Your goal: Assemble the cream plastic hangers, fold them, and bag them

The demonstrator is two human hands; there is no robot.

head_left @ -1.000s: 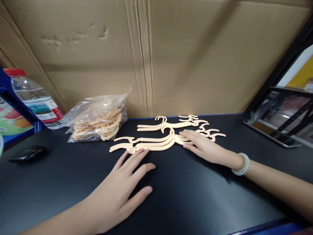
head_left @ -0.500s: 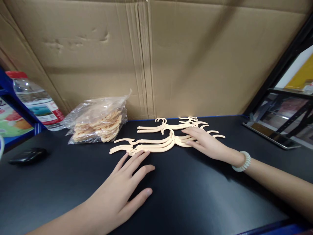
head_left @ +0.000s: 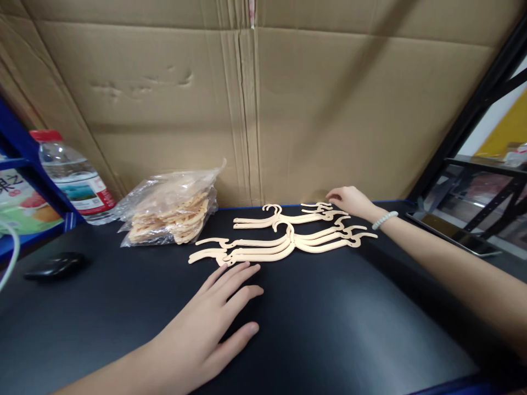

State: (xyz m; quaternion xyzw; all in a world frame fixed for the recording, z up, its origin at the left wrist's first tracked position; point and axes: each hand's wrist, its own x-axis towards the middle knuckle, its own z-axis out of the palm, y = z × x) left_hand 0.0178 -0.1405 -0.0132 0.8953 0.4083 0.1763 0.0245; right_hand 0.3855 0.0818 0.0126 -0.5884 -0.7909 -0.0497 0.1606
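Several cream plastic folding hangers lie flat on the black tabletop. The front group [head_left: 263, 249] has its hooks in the middle and hinged arms stretched to both sides. Behind it lies a second group [head_left: 302, 218], its left arms ending in bare straight ends. My left hand [head_left: 218, 312] rests just in front of the front group, palm down, fingers spread, holding nothing. My right hand [head_left: 349, 200], with a pale beaded bracelet at the wrist, is over the right end of the rear hangers. Its fingers are loosely curled and apart, with nothing visible in them.
At back left, a clear plastic bag [head_left: 168, 211] of more hanger pieces sits near a water bottle [head_left: 80, 181] and a black mouse [head_left: 55, 265]. A cardboard wall [head_left: 296, 109] closes off the back. A tablet-like flat object [head_left: 457, 236] lies at right.
My right hand has lifted off the front hangers and moved back to the rear group's right end. My left hand stays nearly in place, and the view has tilted slightly.
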